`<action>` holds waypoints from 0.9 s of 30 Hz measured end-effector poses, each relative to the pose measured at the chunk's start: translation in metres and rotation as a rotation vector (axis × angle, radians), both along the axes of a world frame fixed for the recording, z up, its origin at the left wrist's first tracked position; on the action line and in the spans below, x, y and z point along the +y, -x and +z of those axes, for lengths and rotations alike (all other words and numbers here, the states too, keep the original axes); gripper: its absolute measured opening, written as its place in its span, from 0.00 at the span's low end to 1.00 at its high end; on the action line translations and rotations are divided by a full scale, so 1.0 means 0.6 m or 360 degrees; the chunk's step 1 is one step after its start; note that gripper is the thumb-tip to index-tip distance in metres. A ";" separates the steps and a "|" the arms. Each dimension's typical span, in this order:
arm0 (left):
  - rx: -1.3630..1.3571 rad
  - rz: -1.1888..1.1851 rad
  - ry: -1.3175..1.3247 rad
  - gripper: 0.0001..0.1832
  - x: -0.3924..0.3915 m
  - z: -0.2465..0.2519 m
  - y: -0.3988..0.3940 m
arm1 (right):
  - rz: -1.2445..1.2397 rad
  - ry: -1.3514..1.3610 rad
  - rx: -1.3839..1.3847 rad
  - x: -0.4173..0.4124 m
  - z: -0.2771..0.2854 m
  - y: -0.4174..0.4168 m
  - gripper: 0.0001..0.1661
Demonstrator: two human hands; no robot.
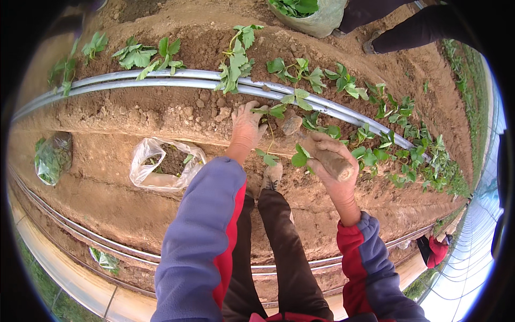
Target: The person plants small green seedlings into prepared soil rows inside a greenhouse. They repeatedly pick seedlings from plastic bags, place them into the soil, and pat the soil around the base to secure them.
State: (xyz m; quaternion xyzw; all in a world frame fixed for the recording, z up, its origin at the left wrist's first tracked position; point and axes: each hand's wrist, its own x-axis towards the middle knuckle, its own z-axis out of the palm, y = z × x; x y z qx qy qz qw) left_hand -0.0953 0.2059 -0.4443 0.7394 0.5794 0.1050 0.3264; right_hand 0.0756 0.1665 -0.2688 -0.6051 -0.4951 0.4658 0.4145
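Note:
My left hand point(246, 125) presses at the soil of a raised bed, its fingertips by the base of a leafy seedling point(277, 110) whose long stem trails down the bed's side. Whether the fingers grip that plant, I cannot tell. In my right hand point(336, 161) is a thick wooden handle point(336, 164), its cut end toward me; the tool's other end, near the soil, is hard to make out. A clod point(292, 124) lies between my hands. Two pale drip hoses point(181, 77) run along the bed, with several lobed-leaf seedlings point(235, 64) beside and across them.
An open clear plastic bag point(167, 183) with soil and leaves lies left of my feet, and a tied bag of plants point(53, 159) farther left. Across the bed stand a sack of leaves point(312, 24) and a person's legs point(418, 30). Another person point(435, 249) crouches at far right.

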 end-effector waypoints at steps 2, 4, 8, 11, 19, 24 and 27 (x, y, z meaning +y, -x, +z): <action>-0.0059 0.0023 -0.0012 0.26 -0.005 0.001 0.007 | 0.0074 -0.0048 -0.0184 0.004 0.038 -0.014 0.19; -0.0082 0.0029 -0.0020 0.26 -0.013 0.010 0.023 | 0.0117 -0.0145 -0.0230 0.008 0.071 -0.026 0.17; 0.0005 -0.0003 -0.0087 0.25 -0.031 0.041 0.053 | -0.0263 0.0187 0.0077 0.022 0.051 -0.013 0.12; -0.0135 0.0082 -0.0299 0.29 -0.055 0.052 0.083 | -0.0647 0.0755 0.0216 0.039 -0.052 0.027 0.10; 0.0757 0.0665 0.0053 0.45 -0.203 -0.009 0.415 | -0.0464 0.1415 0.0125 0.075 -0.243 0.062 0.04; 0.1684 0.0142 0.0457 0.20 -0.222 -0.052 0.595 | -0.0242 0.1331 0.0034 0.050 -0.188 0.025 0.11; 0.1261 0.0690 0.0236 0.12 -0.242 -0.060 0.637 | -0.0151 0.1284 0.0031 0.012 -0.112 0.008 0.21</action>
